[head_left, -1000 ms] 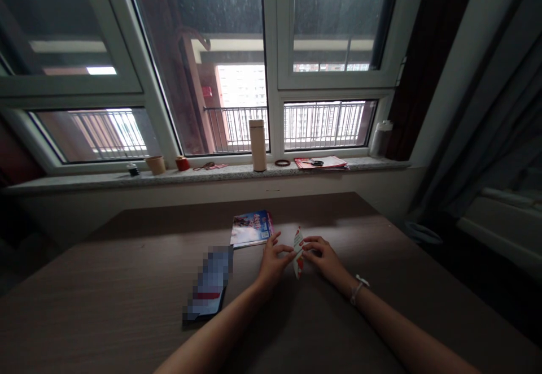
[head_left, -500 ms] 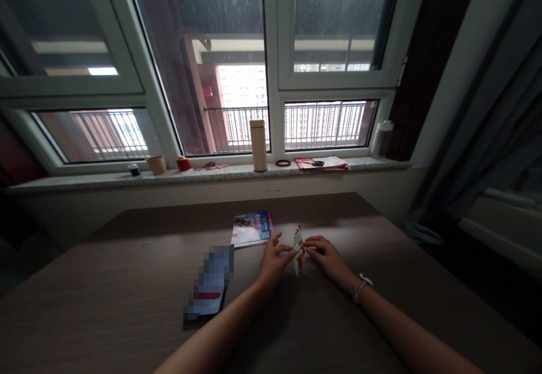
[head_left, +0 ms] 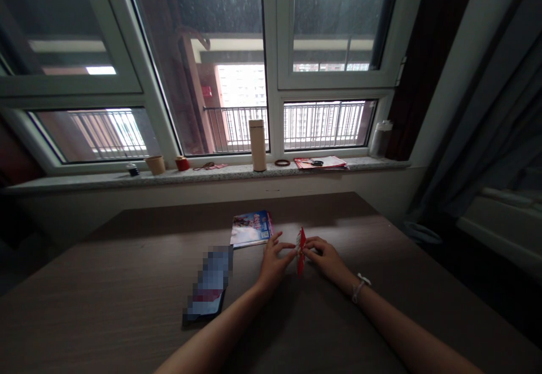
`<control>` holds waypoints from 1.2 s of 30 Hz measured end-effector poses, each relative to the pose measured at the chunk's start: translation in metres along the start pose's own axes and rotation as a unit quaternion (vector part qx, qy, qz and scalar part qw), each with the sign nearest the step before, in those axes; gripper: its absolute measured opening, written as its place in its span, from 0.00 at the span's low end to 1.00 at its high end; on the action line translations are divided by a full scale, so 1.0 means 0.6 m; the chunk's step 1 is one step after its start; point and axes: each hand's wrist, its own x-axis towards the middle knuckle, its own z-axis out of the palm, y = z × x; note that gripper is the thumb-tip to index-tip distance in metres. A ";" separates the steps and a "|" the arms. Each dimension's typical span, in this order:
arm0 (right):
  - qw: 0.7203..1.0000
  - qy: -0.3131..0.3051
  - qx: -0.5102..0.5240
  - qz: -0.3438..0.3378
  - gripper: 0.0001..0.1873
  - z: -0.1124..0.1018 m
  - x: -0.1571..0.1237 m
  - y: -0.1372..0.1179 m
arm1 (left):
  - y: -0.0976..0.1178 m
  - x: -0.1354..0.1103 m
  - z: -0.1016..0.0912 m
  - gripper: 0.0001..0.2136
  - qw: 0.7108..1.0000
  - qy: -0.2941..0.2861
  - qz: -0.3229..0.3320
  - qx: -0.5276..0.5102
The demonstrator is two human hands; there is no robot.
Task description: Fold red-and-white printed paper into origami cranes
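Observation:
A small folded paper (head_left: 301,258), red with pale printed parts, stands on edge between my hands above the table. My left hand (head_left: 274,261) has its thumb and index finger at the paper's left side, with the other fingers raised and apart. From the right, the thumb and fingers of my right hand (head_left: 325,256) pinch the paper near its middle. A bracelet circles my right wrist. A phone (head_left: 207,286) with a blurred screen lies left of my left forearm. Just beyond my left hand lie printed sheets or a booklet (head_left: 249,229).
The brown table (head_left: 127,266) ends below a stone windowsill (head_left: 203,177). On the sill stand a beige flask (head_left: 257,147), a paper cup (head_left: 156,165), a red spool-like item (head_left: 182,164), a bracelet-like ring (head_left: 282,162), scissors (head_left: 315,162) on red papers, and a clear bottle (head_left: 381,139).
The folded paper has turned between my fingers, so more of its red side shows and less of the pale printed one. My hands have barely shifted.

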 end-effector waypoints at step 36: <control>0.996 -0.016 0.077 0.046 0.19 0.006 -0.007 -0.027 | 0.025 -0.013 -0.002 0.07 0.998 -0.037 0.052 0.022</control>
